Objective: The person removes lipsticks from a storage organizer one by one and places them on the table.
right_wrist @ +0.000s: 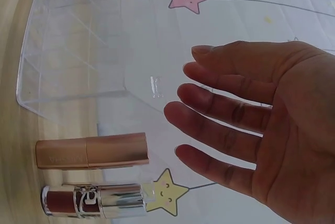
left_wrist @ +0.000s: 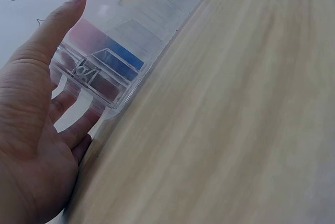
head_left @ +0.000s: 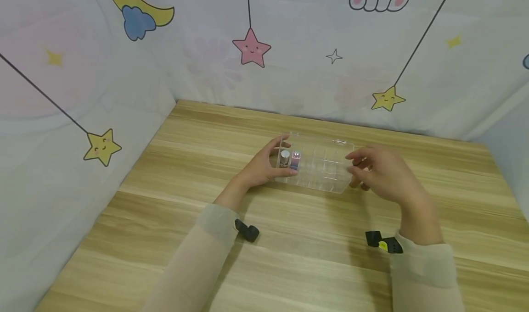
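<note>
A clear plastic organizer box (head_left: 326, 167) with small compartments stands on the table. My left hand (head_left: 260, 167) grips its left end, thumb along the front and fingers round the back. In the box's left compartments stand a silver-capped lip gloss tube (head_left: 284, 158) and a pink-and-blue tube (head_left: 295, 160); both also show in the left wrist view. My right hand (head_left: 382, 172) is at the box's right end, its fingers loosely bent and holding nothing. Close to it in the right wrist view stand a rose-gold lipstick (right_wrist: 94, 150) and a dark red lip gloss (right_wrist: 91, 201) with a silver cap, mostly hidden in the head view.
The wood-grain table (head_left: 297, 252) extends in front of the box and to both sides. Behind it hangs a pale cloth (head_left: 306, 87) printed with stars and a moon. A small black device (head_left: 248, 231) is worn at the left wrist, and another (head_left: 384, 243) at the right.
</note>
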{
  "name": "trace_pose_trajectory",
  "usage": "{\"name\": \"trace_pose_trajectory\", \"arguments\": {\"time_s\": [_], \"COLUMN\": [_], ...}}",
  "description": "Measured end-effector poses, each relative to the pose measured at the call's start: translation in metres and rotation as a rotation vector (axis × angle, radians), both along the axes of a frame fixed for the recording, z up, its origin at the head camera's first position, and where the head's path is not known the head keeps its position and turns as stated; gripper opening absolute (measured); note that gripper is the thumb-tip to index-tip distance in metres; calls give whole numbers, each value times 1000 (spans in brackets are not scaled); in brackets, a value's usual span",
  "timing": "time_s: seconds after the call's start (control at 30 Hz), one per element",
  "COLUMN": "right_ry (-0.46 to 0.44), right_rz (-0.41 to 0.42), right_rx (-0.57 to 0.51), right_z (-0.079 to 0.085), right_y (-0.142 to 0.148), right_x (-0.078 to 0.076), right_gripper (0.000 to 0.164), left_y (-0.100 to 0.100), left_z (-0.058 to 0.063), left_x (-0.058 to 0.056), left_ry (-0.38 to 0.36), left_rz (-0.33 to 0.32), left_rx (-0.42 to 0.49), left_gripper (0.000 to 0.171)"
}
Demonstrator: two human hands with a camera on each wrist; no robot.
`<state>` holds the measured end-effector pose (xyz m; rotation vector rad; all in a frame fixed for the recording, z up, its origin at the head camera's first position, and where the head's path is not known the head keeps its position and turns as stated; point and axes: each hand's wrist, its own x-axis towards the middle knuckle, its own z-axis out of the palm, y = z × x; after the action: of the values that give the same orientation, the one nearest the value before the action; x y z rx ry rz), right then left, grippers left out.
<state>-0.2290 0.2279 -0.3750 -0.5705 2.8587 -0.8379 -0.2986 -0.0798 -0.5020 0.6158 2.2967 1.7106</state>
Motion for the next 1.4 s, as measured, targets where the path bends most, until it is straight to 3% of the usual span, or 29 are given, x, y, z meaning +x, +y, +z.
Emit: {"name": "trace_pose_trajectory", "arguments": {"time_s": [0.3,0.53,0.93,1.4], "right_ry": [115,88,152,120], "right_rz": [4,1,8,-25], "right_rx": [48,44,40,55], "right_z": [-5,-9,-19,-30], "right_y": [-11,-19,-33,-41], "right_x": [-1,-1,-5,-9], "right_gripper": [22,24,24,28], "left_y": [-1,-1,-1,-1], "left_z": [0,0,1,-3], "left_x": [0,0,0,-1], "left_ry": [6,9,16,8], "left_rz": [-4,-9,-20,-18], "left_rx": [-5,-4,-14,-17], "left_gripper": [101,102,101,100]}}
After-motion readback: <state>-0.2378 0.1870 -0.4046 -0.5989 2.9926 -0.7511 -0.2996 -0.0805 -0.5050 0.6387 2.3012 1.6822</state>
